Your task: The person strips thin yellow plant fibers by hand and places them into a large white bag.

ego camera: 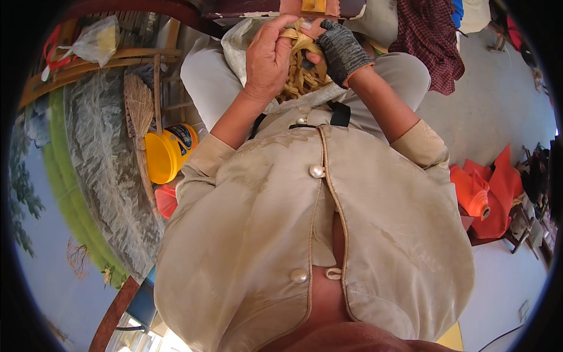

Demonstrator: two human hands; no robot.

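Both hands meet over my lap near the top of the view. My left hand, bare, pinches the upper end of a tan, ribbon-like strip. Opposite it, my right hand wears a grey knitted glove with bare fingertips and grips the same strip. A tangled bunch of similar strips hangs and lies just below the fingers. Under it, a white woven sack spreads across my lap. What the strips are made of, I cannot tell.
A dark red table edge with a pink cloth and a yellow block stands just beyond my hands. Leftward are a straw broom, a yellow bucket and a wooden rack. Checked cloth hangs at the right.
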